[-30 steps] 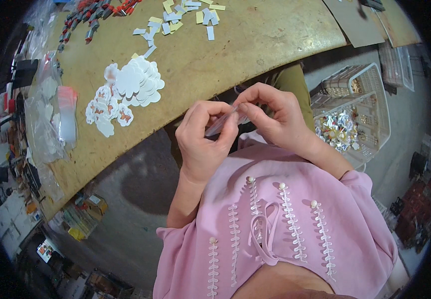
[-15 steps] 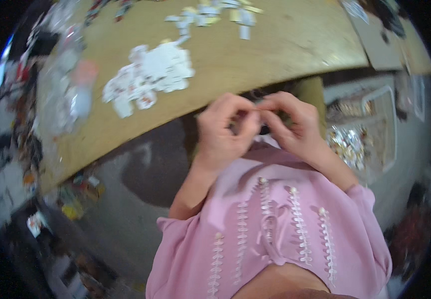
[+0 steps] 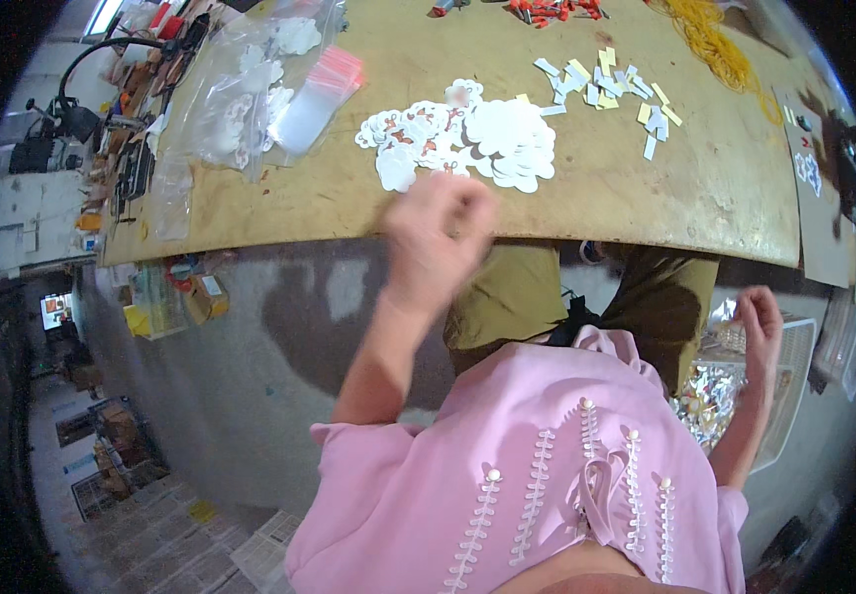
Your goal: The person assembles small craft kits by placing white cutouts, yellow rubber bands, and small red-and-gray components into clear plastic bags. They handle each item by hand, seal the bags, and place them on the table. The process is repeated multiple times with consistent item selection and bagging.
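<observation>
Watching the white paper cutouts (image 3: 482,131) on the table (image 3: 646,203), I see the left hand (image 3: 440,220), blurred, curled by their near edge.
The hands have just parted, splitting the work; the right hand (image 3: 761,325), fingers bunched, is beside the basket (image 3: 784,404). I can't tell what either grips.

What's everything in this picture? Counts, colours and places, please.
Table: one, tan, top
Cards: many, mostly white, table's middle
Slips: many, white and yellow, right of cards
Small parts: several, red, table's far side
Cord: one bundle, yellow, far right
Bags: several, clear, some partly red, table's left
Crate: one, white, right of trousers
Packets: many, silver and gold, in crate
Trousers: one pair, olive, centre
Top: one, pink, bottom
Left hand: one, bare, table's near edge
Right hand: one, bare, by crate
</observation>
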The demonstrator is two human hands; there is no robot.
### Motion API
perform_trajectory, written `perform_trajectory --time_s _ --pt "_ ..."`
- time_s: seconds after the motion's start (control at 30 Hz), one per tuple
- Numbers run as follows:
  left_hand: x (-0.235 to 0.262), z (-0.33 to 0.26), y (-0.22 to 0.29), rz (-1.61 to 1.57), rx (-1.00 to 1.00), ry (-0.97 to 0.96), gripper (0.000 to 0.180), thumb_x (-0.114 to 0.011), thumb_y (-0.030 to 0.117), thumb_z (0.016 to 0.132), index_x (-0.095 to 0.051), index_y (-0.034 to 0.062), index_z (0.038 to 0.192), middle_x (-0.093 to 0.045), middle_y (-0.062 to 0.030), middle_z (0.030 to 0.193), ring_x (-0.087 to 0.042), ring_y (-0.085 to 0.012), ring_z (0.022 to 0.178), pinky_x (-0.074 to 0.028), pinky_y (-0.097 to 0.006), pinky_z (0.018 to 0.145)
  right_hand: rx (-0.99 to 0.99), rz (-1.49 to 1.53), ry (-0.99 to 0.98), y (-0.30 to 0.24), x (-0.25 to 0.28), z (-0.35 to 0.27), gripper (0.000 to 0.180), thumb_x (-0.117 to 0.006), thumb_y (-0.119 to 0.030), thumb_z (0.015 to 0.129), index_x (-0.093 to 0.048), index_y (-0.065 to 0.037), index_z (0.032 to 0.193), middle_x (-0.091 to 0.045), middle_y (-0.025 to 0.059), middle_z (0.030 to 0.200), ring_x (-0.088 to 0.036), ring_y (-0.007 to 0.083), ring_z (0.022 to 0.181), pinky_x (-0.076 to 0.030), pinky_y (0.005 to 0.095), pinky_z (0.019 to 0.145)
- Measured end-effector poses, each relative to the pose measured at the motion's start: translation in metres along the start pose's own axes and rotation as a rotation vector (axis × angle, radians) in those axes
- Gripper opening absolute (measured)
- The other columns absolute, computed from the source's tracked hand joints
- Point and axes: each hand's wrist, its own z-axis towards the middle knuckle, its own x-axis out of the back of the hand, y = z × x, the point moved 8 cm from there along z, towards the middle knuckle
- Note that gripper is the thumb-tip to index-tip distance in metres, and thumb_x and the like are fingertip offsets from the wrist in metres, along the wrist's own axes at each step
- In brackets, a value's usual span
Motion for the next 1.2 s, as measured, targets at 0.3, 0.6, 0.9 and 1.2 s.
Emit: perform_trajectory --time_s 0.3,0.6,0.9,1.2 --pt "0.087 0.092 -0.148 0.823 -0.104 0.172 0.035 -0.077 0.022 0.092 -0.072 0.0063 0.123 -0.074 -0.0132 0.116 -0.068 -0.0351 0.113 -0.055 -0.045 0.096 -0.118 -1.579 -0.215 0.406 0.224 -0.127 0.016 -0.063 -0.017 0.084 -0.065 -0.001 0.079 -0.068 0.0242 0.079 -0.065 0.0423 0.077 -0.053 0.0526 0.075" --pt "0.125 0.088 -0.139 0.425 0.032 0.253 0.012 -0.077 0.014 0.093 -0.077 0.0028 0.097 -0.076 -0.0144 0.093 -0.074 -0.0307 0.087 -0.057 -0.041 0.080 -0.116 -0.956 -0.298 0.213 0.045 -0.026 0.016 -0.065 -0.012 0.087 -0.071 0.002 0.085 -0.069 0.0224 0.079 -0.067 0.0347 0.070 -0.052 0.0457 0.065" --pt "0.116 0.074 -0.163 0.435 0.038 0.165 0.011 -0.076 0.012 0.097 -0.076 0.0011 0.100 -0.076 -0.0111 0.093 -0.068 -0.0206 0.084 -0.053 -0.035 0.078 0.217 -0.434 -0.375 -0.133 -0.144 0.013 0.011 -0.073 -0.004 0.092 -0.071 0.003 0.099 -0.070 0.0176 0.085 -0.069 0.0277 0.075 -0.054 0.0361 0.069" --pt "0.048 0.016 0.024 0.596 -0.462 0.127 0.027 -0.070 0.002 0.094 -0.077 0.0046 0.120 -0.078 -0.0131 0.111 -0.074 -0.0300 0.100 -0.058 -0.040 0.088 -0.025 0.330 -0.618 -0.161 -0.231 -0.006 0.017 -0.071 -0.014 0.103 -0.072 0.002 0.097 -0.074 0.0048 0.082 -0.069 0.0091 0.071 -0.055 0.0259 0.063"
